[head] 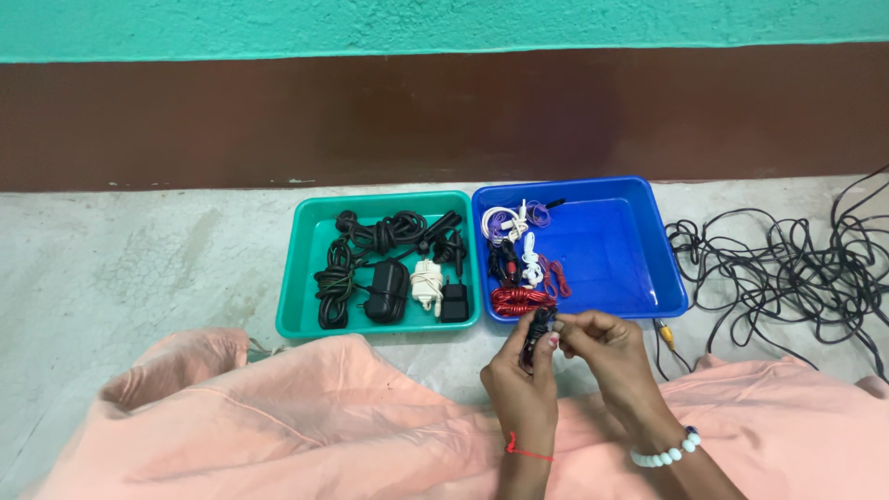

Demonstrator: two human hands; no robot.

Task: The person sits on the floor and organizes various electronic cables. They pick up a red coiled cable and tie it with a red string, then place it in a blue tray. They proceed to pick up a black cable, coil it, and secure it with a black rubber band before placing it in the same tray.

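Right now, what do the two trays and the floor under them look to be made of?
Green tray and blue tray: probably moulded plastic, with smooth, slightly glossy walls and rounded rims. Floor: looks like bare concrete or cement, matte, grey and mottled.

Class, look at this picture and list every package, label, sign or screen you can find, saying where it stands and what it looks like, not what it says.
None are in view: no package, label, sign or screen.
What holds things here are two open plastic trays on the grey floor:
Green rectangular tray, left, with black and white cables and chargers.
Blue rectangular tray, right, with white, purple and red cords.
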